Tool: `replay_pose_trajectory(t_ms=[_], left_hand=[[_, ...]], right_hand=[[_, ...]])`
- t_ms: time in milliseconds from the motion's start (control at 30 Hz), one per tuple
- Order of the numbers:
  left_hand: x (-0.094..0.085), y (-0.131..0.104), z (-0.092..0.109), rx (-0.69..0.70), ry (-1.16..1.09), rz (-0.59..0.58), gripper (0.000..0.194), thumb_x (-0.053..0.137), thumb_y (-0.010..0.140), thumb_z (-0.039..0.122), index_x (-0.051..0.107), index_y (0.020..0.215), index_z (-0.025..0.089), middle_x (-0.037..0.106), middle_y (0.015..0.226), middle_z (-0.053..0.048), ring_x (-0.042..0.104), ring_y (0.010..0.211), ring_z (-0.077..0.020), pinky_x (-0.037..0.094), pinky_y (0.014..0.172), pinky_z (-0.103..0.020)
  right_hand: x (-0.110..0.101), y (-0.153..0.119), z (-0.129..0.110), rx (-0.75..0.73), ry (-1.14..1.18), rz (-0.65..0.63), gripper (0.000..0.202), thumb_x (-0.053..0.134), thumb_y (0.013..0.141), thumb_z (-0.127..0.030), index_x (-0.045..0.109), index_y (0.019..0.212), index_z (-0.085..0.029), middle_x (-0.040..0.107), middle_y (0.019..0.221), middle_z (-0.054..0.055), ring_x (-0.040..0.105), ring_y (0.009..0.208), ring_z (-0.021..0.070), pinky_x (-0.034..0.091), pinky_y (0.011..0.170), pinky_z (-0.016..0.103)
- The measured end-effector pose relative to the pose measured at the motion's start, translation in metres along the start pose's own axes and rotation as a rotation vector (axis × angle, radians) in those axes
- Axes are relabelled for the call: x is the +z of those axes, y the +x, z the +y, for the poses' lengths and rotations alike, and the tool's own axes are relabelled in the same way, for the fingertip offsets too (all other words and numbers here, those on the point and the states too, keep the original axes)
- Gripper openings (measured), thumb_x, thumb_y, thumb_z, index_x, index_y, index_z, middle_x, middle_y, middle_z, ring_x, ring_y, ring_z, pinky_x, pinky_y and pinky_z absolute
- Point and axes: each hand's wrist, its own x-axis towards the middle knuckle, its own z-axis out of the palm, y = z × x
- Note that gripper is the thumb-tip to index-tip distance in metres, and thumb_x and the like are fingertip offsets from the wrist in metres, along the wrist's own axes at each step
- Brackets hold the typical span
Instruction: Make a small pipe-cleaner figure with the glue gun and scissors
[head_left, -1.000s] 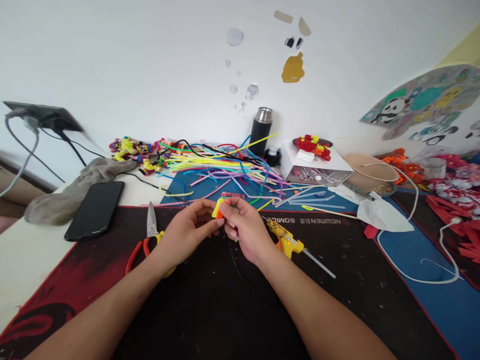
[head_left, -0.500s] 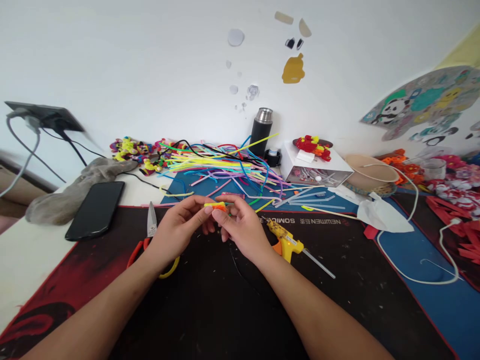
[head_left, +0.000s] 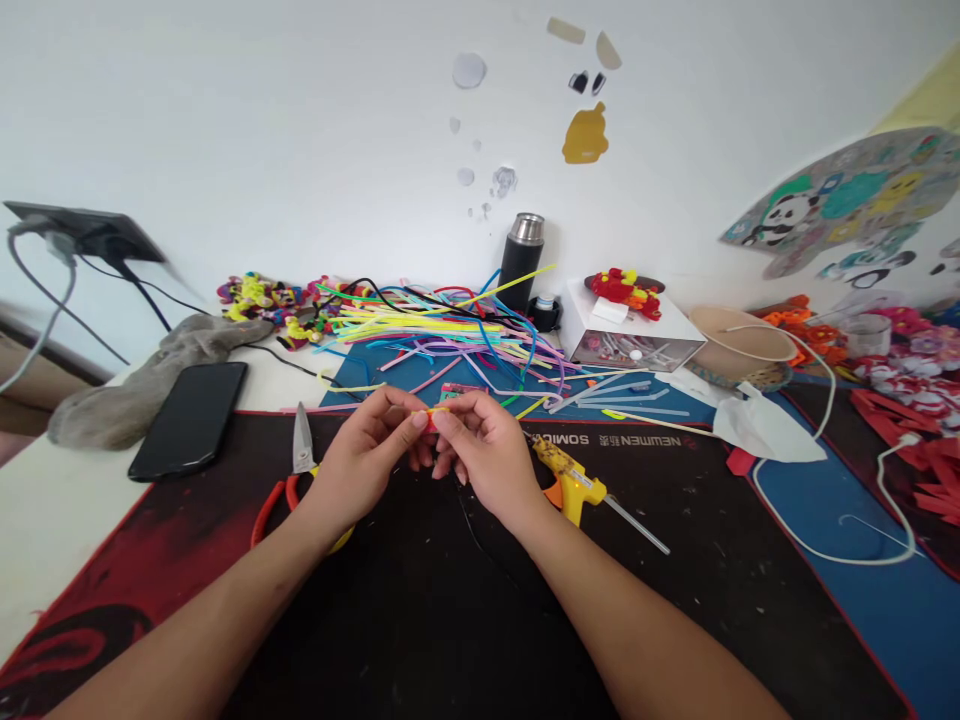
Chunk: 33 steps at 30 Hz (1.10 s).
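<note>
Handicraft workspace at a table (head_left: 45, 560) whose far edge meets a white wall (head_left: 262, 130); whether it lies in a home or a small studio cannot be determined. Craft use is indicated by the coloured fuzzy stems (head_left: 427, 325) heaped along the far edge, the glue gun (head_left: 574, 480) and scissors (head_left: 303, 445) on a dark printed desk mat (head_left: 420, 620), and the small multicoloured pieces (head_left: 259, 295) at the far left. Domestic or personal character is suggested by the cartoon stickers (head_left: 784, 218) on the wall, the phone (head_left: 187, 420) and the black flask (head_left: 523, 262).
</note>
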Motion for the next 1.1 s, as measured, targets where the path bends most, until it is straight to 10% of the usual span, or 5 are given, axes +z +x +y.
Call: replay_pose_trajectory(t_ms=[1100], left_hand=[[0.0050, -0.0025, -0.0076, -0.012, -0.055, -0.026, 0.043, 0.069, 0.098, 0.062, 0.066, 0.108, 0.021, 0.069, 0.081, 0.000, 0.063, 0.069, -0.0165, 0.051, 0.066, -0.030]], right_hand=[[0.0034, -0.0004, 0.0016, 0.073, 0.127, 0.079, 0.043, 0.082, 0.085, -0.059, 0.062, 0.093, -0.022, 0.064, 0.063, -0.006, 0.063, 0.042, 0.0121, 0.039, 0.036, 0.020]])
